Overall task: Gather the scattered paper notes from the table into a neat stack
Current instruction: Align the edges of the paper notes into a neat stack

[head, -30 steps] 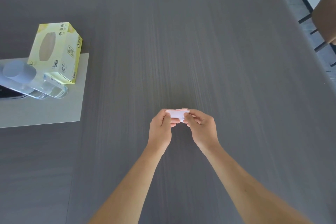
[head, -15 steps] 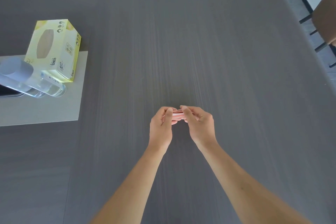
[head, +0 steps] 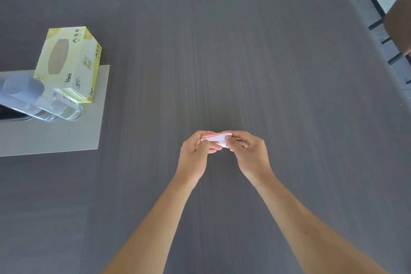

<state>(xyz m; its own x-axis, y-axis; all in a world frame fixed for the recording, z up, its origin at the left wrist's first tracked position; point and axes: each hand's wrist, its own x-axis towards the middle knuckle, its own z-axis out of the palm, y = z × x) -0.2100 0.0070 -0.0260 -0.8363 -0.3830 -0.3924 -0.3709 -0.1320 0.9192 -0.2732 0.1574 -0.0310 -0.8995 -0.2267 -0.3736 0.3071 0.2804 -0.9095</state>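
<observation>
The grey table (head: pixel 244 51) holds no loose notes; left hand (head: pixel 195 155) and right hand (head: pixel 249 153) pinch the notes (head: pixel 216 138) by their ends, likely to square the edges.

Even soft daylight, faint shadows; wide-angle bending at edges (table (head: pixel 244 51) rim curves); bottle (head: pixel 40 100) blurred.

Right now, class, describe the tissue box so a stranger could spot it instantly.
On the grey table, look to the left side, where a pale mat lies. The tissue box stands at the mat's far edge, behind a clear bottle. It alone is yellow.
</observation>
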